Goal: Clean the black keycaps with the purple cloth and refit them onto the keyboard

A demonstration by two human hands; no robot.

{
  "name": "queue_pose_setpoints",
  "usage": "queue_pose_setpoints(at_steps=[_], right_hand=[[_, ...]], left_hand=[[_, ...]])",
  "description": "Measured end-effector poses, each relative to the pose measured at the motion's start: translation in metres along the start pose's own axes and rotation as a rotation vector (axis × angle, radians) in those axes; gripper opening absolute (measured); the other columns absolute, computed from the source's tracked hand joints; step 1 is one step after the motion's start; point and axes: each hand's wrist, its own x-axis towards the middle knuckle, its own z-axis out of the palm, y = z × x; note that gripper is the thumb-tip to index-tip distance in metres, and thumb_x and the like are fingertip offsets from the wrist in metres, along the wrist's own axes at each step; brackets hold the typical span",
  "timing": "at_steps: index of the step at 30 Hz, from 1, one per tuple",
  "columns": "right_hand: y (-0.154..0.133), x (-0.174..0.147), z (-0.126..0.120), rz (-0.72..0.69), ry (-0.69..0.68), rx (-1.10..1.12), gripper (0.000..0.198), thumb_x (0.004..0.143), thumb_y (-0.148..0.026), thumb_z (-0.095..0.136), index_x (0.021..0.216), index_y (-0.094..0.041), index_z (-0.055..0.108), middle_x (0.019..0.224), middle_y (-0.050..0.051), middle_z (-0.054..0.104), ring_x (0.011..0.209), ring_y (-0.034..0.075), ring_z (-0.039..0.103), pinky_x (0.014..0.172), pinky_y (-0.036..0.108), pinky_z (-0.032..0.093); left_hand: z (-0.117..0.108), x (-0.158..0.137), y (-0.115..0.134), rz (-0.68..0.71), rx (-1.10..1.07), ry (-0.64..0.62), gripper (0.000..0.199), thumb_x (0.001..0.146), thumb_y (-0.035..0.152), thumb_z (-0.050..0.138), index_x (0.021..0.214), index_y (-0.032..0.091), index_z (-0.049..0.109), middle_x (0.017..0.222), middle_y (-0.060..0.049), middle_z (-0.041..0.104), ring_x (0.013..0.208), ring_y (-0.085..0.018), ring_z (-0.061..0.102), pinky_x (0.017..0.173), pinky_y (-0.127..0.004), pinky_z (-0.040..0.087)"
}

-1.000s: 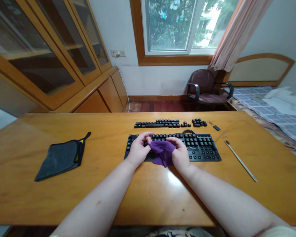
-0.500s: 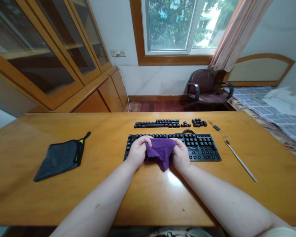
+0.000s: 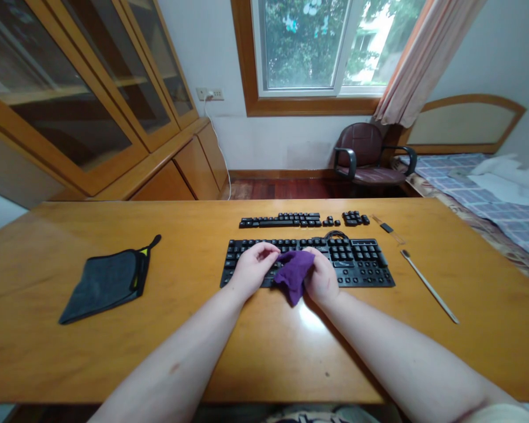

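Observation:
A crumpled purple cloth (image 3: pixel 293 275) hangs over the middle of a black keyboard (image 3: pixel 365 271), whose lower rows at the right show bare sockets without keycaps. My right hand (image 3: pixel 321 276) is closed around the cloth's right side, its fingertips partly hidden by the fabric. At the cloth's upper left edge, my left hand (image 3: pixel 254 267) pinches with thumb and fingers together. Both hands are over the keyboard and hide part of its keys. Behind the keyboard, removed keycaps (image 3: pixel 280 222) stand in rows, with a smaller group of keycaps (image 3: pixel 355 218) to the right.
A thin brush (image 3: pixel 429 286) lies right of the keyboard, and a wire keycap puller (image 3: pixel 387 227) lies behind it. On the left of the wooden table (image 3: pixel 114 364) rests a folded grey cloth (image 3: pixel 108 282). An office chair (image 3: pixel 365 154) stands beyond the table.
My left hand has moved right, toward my right hand, and the purple cloth is bunched narrower between them. My right hand has stayed nearly in place.

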Motion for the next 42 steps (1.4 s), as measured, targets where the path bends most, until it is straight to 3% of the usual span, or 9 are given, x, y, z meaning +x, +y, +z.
queue_pose_setpoints(at_steps=[3,6,10,16,21,28,33,38,42], right_hand=[[0.001,0.001,-0.001,-0.089,0.013,-0.071,0.014,0.073,-0.018,0.054,0.062,-0.02,0.063,0.067,0.0,0.058,0.065,0.017,0.05,0.062,0.029,0.038],[0.007,-0.002,0.001,-0.121,-0.047,-0.028,0.015,0.073,-0.018,0.056,0.061,-0.021,0.063,0.066,0.0,0.058,0.063,0.016,0.05,0.06,0.029,0.038],[0.016,-0.004,0.004,-0.004,-0.083,0.224,0.008,0.069,-0.025,0.064,0.062,-0.022,0.065,0.068,0.0,0.062,0.069,0.018,0.053,0.068,0.031,0.041],[0.014,-0.001,0.012,0.363,-0.177,0.65,0.04,0.076,-0.057,0.047,0.082,-0.021,0.064,0.067,0.001,0.062,0.063,0.019,0.056,0.06,0.032,0.043],[0.012,-0.003,0.016,0.41,-0.155,0.495,0.023,0.061,-0.03,0.075,0.073,-0.018,0.06,0.06,-0.004,0.057,0.053,0.011,0.048,0.054,0.023,0.036],[0.01,0.003,0.016,0.429,-0.069,0.675,0.008,0.071,-0.026,0.061,0.074,-0.018,0.059,0.064,-0.002,0.056,0.056,0.013,0.049,0.052,0.024,0.038],[0.013,0.008,0.018,0.445,0.047,0.789,0.006,0.068,-0.024,0.06,0.069,-0.02,0.057,0.064,-0.001,0.056,0.059,0.015,0.05,0.056,0.026,0.044],[0.011,0.007,0.019,0.471,0.039,0.86,0.012,0.066,-0.026,0.063,0.064,-0.019,0.053,0.057,-0.004,0.05,0.053,0.013,0.046,0.051,0.025,0.041],[0.011,0.006,0.019,0.464,0.036,0.9,0.015,0.068,-0.027,0.063,0.063,-0.019,0.052,0.056,-0.004,0.049,0.052,0.011,0.044,0.052,0.024,0.039]], left_hand=[[-0.002,0.0,0.002,0.035,-0.068,0.037,0.019,0.076,0.031,0.059,0.09,0.017,0.059,0.093,-0.005,0.064,0.093,-0.019,0.06,0.089,-0.034,0.043],[-0.001,-0.002,0.003,0.023,-0.1,-0.107,0.033,0.076,0.026,0.06,0.107,0.018,0.055,0.114,-0.009,0.059,0.103,-0.02,0.057,0.091,-0.034,0.043],[0.0,-0.005,0.004,0.027,0.058,-0.283,0.017,0.077,0.026,0.058,0.091,0.017,0.062,0.094,-0.006,0.064,0.089,-0.019,0.059,0.082,-0.03,0.045],[-0.006,-0.004,0.003,0.039,0.068,-0.07,0.012,0.075,0.027,0.058,0.083,0.018,0.057,0.077,0.001,0.06,0.071,-0.013,0.056,0.066,-0.023,0.043],[-0.006,0.002,-0.001,0.048,0.052,0.005,0.014,0.074,0.026,0.06,0.084,0.017,0.059,0.083,-0.001,0.062,0.079,-0.015,0.058,0.073,-0.026,0.045],[-0.011,0.011,-0.012,0.041,0.071,0.073,0.023,0.072,0.031,0.062,0.09,0.017,0.06,0.085,-0.003,0.065,0.08,-0.017,0.061,0.074,-0.029,0.047],[-0.021,0.009,0.008,0.135,0.22,0.193,0.025,0.077,0.038,0.057,0.091,0.018,0.063,0.088,-0.004,0.066,0.077,-0.017,0.061,0.074,-0.029,0.047],[-0.025,0.055,0.033,0.27,0.548,0.005,0.024,0.079,0.039,0.054,0.085,0.02,0.068,0.09,-0.004,0.069,0.088,-0.02,0.061,0.084,-0.03,0.043],[-0.023,0.124,0.032,0.163,0.786,-0.045,0.029,0.081,0.037,0.05,0.092,0.018,0.069,0.099,-0.006,0.069,0.094,-0.021,0.06,0.085,-0.028,0.042]])
